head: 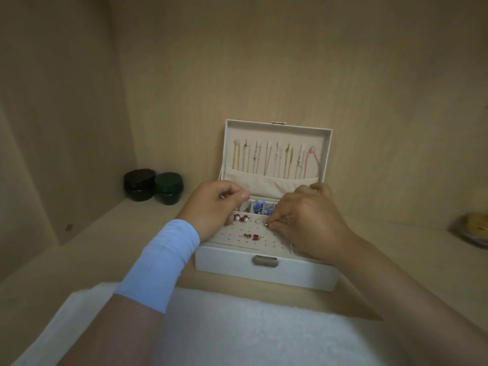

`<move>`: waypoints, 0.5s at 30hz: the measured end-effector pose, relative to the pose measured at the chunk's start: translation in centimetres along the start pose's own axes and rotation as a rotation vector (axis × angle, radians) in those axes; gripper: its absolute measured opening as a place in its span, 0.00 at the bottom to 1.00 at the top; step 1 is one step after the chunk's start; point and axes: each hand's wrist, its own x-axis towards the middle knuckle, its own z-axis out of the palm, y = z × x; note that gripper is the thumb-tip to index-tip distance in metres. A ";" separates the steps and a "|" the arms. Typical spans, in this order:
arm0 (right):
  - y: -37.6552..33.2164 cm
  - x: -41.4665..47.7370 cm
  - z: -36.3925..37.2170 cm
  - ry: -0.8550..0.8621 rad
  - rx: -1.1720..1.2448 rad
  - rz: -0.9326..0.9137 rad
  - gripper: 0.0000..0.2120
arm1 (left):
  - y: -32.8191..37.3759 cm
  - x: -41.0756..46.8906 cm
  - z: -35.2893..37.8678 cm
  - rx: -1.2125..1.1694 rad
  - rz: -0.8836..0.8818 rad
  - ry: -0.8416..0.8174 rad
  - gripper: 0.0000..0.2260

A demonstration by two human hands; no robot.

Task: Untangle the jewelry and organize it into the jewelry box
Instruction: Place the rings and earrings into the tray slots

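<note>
White fluffy cloth fills the near edge, cut off below. Beyond it the open jewelry box stands on the bench, with necklaces hanging in its lid. The right hand hides the tray's right side, its fingers pinching a tiny stud at the perforated earring panel. The left hand has curled fingers; whether they hold anything cannot be told.

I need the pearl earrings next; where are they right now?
In the head view, the pearl earrings sit at the perforated panel's back-left corner, beside the left hand.
</note>
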 end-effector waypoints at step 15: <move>-0.4 -0.5 -0.8 -0.026 0.051 -0.155 0.04 | 0.1 -0.2 -1.8 -0.086 -0.032 0.086 0.07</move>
